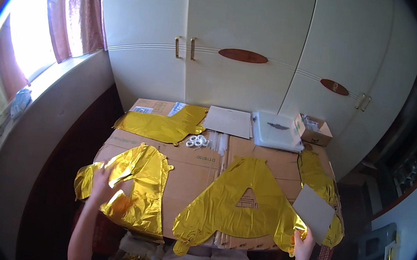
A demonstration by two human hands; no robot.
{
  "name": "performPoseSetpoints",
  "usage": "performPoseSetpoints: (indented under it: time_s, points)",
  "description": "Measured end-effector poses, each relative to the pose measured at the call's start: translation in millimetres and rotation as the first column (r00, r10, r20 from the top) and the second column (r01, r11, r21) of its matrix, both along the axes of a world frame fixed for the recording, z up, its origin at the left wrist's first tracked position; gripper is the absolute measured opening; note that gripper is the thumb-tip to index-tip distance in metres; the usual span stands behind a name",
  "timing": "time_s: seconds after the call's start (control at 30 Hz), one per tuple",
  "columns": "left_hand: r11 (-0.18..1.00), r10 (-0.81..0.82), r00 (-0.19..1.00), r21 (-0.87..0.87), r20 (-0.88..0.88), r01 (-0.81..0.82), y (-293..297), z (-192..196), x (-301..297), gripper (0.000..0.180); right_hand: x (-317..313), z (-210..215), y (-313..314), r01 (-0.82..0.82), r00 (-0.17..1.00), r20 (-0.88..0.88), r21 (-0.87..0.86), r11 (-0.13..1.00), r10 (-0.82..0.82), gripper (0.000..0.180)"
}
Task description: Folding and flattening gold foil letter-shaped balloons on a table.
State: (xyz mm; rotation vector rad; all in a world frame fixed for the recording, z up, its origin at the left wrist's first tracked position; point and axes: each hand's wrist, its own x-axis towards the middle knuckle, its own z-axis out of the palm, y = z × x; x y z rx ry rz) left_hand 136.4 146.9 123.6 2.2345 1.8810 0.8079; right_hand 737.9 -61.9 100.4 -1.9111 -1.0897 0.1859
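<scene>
Two flat, uninflated gold foil balloons shaped like letters lie on the cardboard in front of me. The left balloon (pixel 148 195) is crinkled and curved, and my left hand (pixel 101 182) grips it near its left side, with the fingertips partly lost in the shiny folds. To the right is a balloon with a triangular hole (pixel 243 184), spread nearly flat. My right hand (pixel 303 244) pinches the lower end of its right leg, where the foil bunches up. A grey card (pixel 313 213) lies just beyond that hand, on top of another gold balloon (pixel 316 169).
Flattened cardboard (pixel 189 168) covers the table. Toward the back are a folded gold balloon (pixel 163 123), white ribbon rolls (pixel 197 141), clear straws (pixel 218 143), a grey board (pixel 228 121), a clear plastic pack (pixel 277 131) and a small open box (pixel 314 131). White cupboards (pixel 251 17) stand behind.
</scene>
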Motion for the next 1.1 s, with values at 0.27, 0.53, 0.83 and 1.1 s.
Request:
performPoseSetpoints:
  time_s: [0.27, 0.53, 0.83, 1.1]
  points:
    - [0.895, -0.415, 0.876, -0.280, -0.244, 0.346, -22.9, -4.2, 81.2, 0.076, 17.9, 6.0, -7.0, 0.083, 0.969, 0.242, -0.130, 0.988, -0.050, 0.044]
    - [0.894, -0.436, 0.883, -0.201, -0.174, 0.402, -4.1, -13.1, 82.2, 0.071, 77.2, 37.0, -57.4, -0.048, 0.826, 0.500, -0.396, 0.917, 0.259, 0.055]
    - [0.766, -0.632, 0.743, -0.036, -0.220, 0.641, -4.3, 25.7, 166.5, 0.054, 94.6, 26.0, -76.1, -0.104, 0.599, 0.748, -0.281, 0.954, 0.285, 0.020]
    - [0.494, -0.852, 0.423, -0.203, -0.308, 0.846, -13.7, 12.6, 234.9, 0.058, 127.1, 63.3, -93.3, 0.057, 0.348, 0.930, 0.107, 0.993, -0.120, 0.014]
